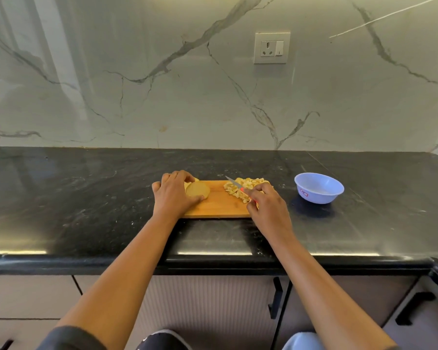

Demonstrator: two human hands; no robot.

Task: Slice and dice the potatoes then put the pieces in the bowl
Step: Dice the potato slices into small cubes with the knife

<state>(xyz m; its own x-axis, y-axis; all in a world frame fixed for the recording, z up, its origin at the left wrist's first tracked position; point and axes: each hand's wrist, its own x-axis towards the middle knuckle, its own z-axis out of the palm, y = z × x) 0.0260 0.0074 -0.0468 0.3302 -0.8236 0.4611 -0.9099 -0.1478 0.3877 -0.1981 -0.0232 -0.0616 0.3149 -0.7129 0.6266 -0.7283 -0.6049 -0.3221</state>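
Observation:
A wooden cutting board [218, 205] lies on the black counter. At its left end my left hand [173, 195] grips a round potato slice [197, 189], cut face up, with more potato partly hidden behind the fingers. My right hand [266, 205] holds a small knife [234, 184] by its red handle, blade pointing up and left over a pile of diced potato pieces [243, 189] on the board's right end. An empty pale blue bowl [319, 188] stands on the counter to the right of the board.
The black stone counter [86, 198] runs wide to both sides, its front edge near my body. A marble wall with a power socket [272, 48] rises behind it. Cabinet doors with black handles [276, 299] sit below.

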